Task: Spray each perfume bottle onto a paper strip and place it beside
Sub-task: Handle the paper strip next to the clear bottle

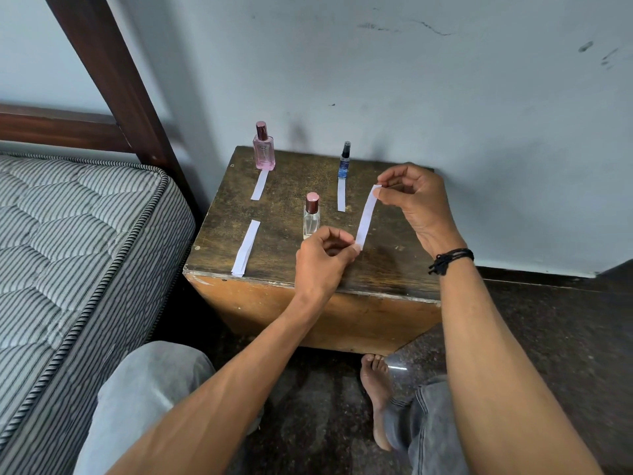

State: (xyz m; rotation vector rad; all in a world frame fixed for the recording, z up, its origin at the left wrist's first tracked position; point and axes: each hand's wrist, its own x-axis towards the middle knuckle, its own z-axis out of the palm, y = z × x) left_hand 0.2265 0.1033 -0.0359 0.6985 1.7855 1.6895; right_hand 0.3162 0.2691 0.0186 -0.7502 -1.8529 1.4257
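One paper strip (pixel 365 217) stretched between two hands, just right of the clear bottle (pixel 311 217).
Its near end is pinched by the left hand (pixel 322 258) and its far end by the right hand (pixel 411 200), so the long axis runs near-to-far over the table (pixel 387 265). The clear bottle stands closest to the left hand. Farther back, the pink bottle (pixel 263 149) and blue bottle (pixel 344 162) have laid strips (pixel 259 185) in front.

Perfume bottles: 3. Pink bottle (pixel 263 150) and blue bottle (pixel 344 162) well beyond the left hand (pixel 322 258); clear bottle (pixel 311 217) just beyond its knuckles.
Single paper strips: 3. Held strip (pixel 365 214) pinched between left hand and right hand (pixel 414 200); far strip (pixel 259 185) by the pink bottle; middle strip (pixel 341 195) left of the right hand.
Strip pile (pixel 246 248): 1, left of the left hand, sheets uncountable.
Hands: 2.
Wooden stand (pixel 294 180): 1.
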